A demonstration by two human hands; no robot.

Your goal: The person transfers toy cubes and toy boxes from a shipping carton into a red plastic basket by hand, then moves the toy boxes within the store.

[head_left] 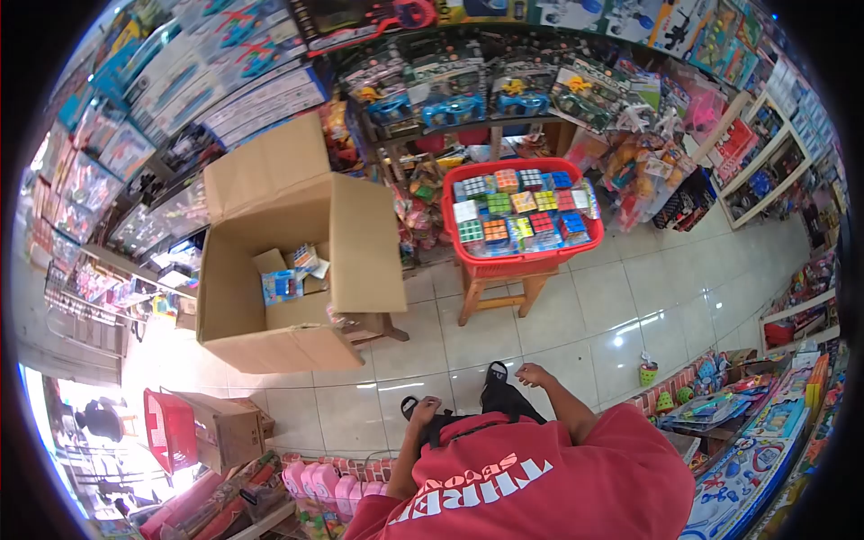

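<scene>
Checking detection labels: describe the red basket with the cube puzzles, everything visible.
The red basket is a plastic-looking shopping basket with slatted walls and a thick rim, sitting upright and tilted slightly on a wooden stool on the tiled floor. It is filled to the rim with boxed multicoloured cube puzzles in rows. It stands in front of a toy shelf, right of a large open cardboard box. Neither the left hand nor the right hand touches it.

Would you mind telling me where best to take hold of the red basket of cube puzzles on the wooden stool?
Probably grip the red basket by its rim at the two short ends, from above, one hand each side. It sits level on the stool, heaped with boxed cubes, so the middle offers no hold.
</scene>
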